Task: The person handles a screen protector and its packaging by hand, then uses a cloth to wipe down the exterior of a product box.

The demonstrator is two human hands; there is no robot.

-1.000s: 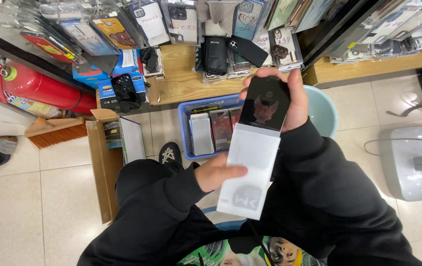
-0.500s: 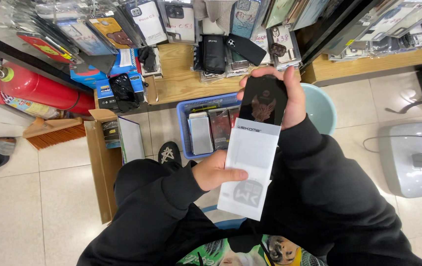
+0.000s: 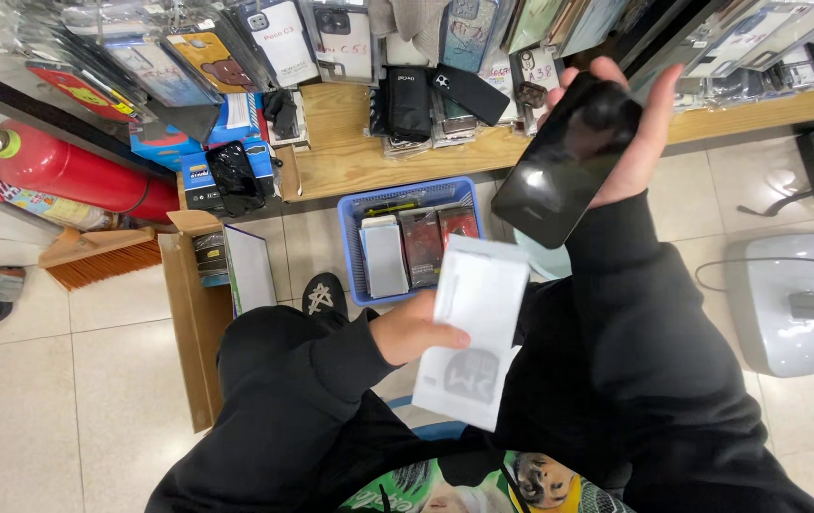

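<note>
My right hand (image 3: 637, 133) grips a glossy black phone case (image 3: 568, 160), lifted up and to the right in front of the wooden shelf. My left hand (image 3: 414, 328) holds a white paper sleeve (image 3: 473, 328) by its left edge, lower down over my lap. The case and the sleeve are apart. Both arms wear black sleeves.
A blue basket (image 3: 352, 249) with packaged items sits on the tiled floor under a wooden shelf (image 3: 359, 157) stacked with phone cases. A cardboard box (image 3: 196, 323), a broom (image 3: 103, 258) and a red fire extinguisher (image 3: 75, 173) are at left. A white stool (image 3: 801, 304) is at right.
The black case has come out of the white sleeve; my right hand has carried it up and to the right while my left hand kept the sleeve low.
</note>
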